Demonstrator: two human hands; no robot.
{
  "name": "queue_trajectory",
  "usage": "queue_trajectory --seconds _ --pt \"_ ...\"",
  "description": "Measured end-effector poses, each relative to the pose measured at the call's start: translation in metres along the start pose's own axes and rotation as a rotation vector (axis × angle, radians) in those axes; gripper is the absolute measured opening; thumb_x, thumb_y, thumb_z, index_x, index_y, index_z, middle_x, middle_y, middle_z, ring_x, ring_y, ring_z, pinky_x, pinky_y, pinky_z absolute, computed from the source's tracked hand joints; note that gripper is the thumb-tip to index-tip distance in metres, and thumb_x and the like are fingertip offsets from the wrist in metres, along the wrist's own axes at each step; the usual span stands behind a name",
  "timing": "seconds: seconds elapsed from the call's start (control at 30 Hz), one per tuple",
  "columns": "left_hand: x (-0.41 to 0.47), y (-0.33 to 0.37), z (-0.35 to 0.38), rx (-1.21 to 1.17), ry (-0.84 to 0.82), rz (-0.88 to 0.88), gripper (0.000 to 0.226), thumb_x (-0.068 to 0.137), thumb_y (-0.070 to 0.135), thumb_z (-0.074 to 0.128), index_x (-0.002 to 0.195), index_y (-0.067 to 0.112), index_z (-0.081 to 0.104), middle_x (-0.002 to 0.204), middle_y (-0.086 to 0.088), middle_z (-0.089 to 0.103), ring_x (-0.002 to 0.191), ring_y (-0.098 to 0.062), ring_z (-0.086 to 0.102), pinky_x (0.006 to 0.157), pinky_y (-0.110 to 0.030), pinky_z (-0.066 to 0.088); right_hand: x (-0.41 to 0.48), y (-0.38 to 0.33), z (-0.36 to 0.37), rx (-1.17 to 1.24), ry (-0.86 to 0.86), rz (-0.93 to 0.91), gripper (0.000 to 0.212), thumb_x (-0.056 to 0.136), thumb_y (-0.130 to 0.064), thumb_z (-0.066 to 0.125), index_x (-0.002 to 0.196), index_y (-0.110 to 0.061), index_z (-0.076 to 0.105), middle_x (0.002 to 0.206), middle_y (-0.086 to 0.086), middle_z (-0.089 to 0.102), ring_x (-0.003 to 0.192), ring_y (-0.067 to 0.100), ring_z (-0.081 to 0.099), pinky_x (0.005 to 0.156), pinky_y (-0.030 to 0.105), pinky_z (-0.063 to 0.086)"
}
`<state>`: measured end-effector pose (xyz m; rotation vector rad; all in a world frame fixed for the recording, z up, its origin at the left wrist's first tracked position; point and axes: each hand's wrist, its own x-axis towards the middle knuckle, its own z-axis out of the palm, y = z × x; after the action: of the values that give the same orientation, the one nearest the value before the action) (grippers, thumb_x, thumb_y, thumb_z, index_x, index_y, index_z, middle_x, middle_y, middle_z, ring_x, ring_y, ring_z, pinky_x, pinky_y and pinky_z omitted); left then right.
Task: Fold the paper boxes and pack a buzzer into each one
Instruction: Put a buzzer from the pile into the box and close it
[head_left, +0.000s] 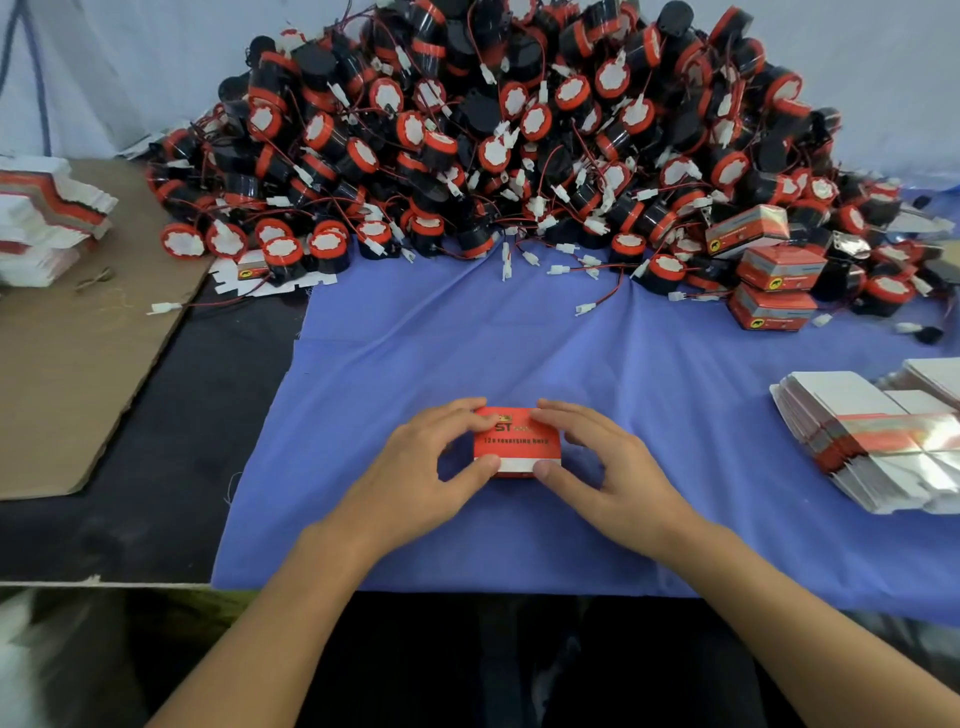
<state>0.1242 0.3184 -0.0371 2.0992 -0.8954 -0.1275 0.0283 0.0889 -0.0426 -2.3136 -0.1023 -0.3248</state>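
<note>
The buzzer heap (519, 145) runs past the top edge, and the flat box stack (872, 441) is cut off at right. On the blue cloth (649, 374), the left hand (415, 473) and right hand (618, 467) each pinch the red box (517, 441), grip curled round its ends; its contents are hidden.

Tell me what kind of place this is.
Probably a small hand-packing workbench: a heaped pile of buzzers, stacks of flat boxes, a few closed boxes, and left hand and right hand gripping a red box.
</note>
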Motion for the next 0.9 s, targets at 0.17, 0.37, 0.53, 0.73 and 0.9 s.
queue_trajectory --seconds 0.17,0.37,0.53,0.73,0.9 --pt "0.003 -0.002 -0.002 0.131 -0.012 0.099 0.038 0.103 0.033 0.061 0.141 0.036 0.060 0.148 0.011 0.056 0.139 -0.002 0.043 0.117 -0.025 0.033 0.005 -0.001 -0.003 -0.062 0.013 -0.048 0.039 0.099 -0.030 0.065 0.137 -0.035 0.063 0.145 -0.015 0.056 0.138 -0.002 0.045 0.114 0.019 0.037" --pt "0.001 -0.003 0.007 0.142 0.100 0.127 0.034 0.103 0.032 0.060 0.135 0.027 0.069 0.147 0.003 0.058 0.132 -0.011 0.051 0.112 -0.027 0.040 0.006 -0.002 0.002 -0.091 0.087 -0.108 0.034 0.099 -0.016 0.067 0.131 -0.024 0.070 0.140 -0.008 0.063 0.138 0.003 0.049 0.116 0.020 0.037" --pt "-0.003 0.001 0.015 0.221 0.188 0.235 0.033 0.100 0.022 0.063 0.131 0.013 0.072 0.129 -0.001 0.068 0.111 -0.020 0.061 0.103 -0.029 0.045 0.003 -0.001 0.005 -0.081 0.116 -0.145 0.035 0.098 -0.011 0.068 0.131 -0.022 0.070 0.138 -0.008 0.065 0.138 0.004 0.051 0.116 0.023 0.039" --pt "-0.016 0.007 0.028 0.244 0.298 0.202 0.026 0.095 0.014 0.067 0.118 0.009 0.077 0.132 -0.007 0.070 0.105 -0.029 0.067 0.100 -0.028 0.047 -0.006 -0.002 0.014 -0.152 0.127 -0.168 0.037 0.099 -0.008 0.064 0.136 -0.015 0.067 0.147 0.001 0.058 0.144 0.013 0.046 0.118 0.023 0.035" --pt "-0.016 0.009 0.033 0.344 0.327 0.227 0.023 0.096 0.010 0.070 0.117 0.005 0.077 0.127 -0.010 0.072 0.109 -0.031 0.068 0.097 -0.039 0.053 0.000 -0.007 0.016 -0.112 0.227 -0.102 0.032 0.093 -0.004 0.073 0.123 -0.014 0.075 0.133 -0.006 0.066 0.134 0.007 0.054 0.113 0.019 0.040"
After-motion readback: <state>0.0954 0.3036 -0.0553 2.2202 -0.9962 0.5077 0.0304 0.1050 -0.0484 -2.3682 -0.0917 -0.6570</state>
